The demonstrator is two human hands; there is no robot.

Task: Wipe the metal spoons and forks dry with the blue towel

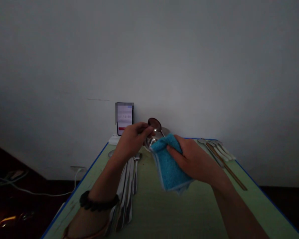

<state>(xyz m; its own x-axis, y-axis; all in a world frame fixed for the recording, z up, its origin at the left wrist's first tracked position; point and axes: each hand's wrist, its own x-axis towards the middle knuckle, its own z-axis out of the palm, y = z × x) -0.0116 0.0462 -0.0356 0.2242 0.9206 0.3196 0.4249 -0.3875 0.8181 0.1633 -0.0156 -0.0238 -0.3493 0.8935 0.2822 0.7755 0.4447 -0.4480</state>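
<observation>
A spoon with a dark, shiny bowl is held up above the far part of the table. My left hand pinches it by the edge of its bowl between thumb and fingers. A blue cloth with a pale edge covers the spoon's handle and hangs down. My right hand is closed on the cloth, gripping it around the handle, which is mostly hidden. Just behind and below them a shiny metal bowl stands on the table, partly hidden by the hands and cloth.
Several pieces of metal cutlery lie at the left, partly behind my left forearm. At the right lie chopsticks, a spoon and several white-handled utensils. A phone stands against the wall at the back of the green table.
</observation>
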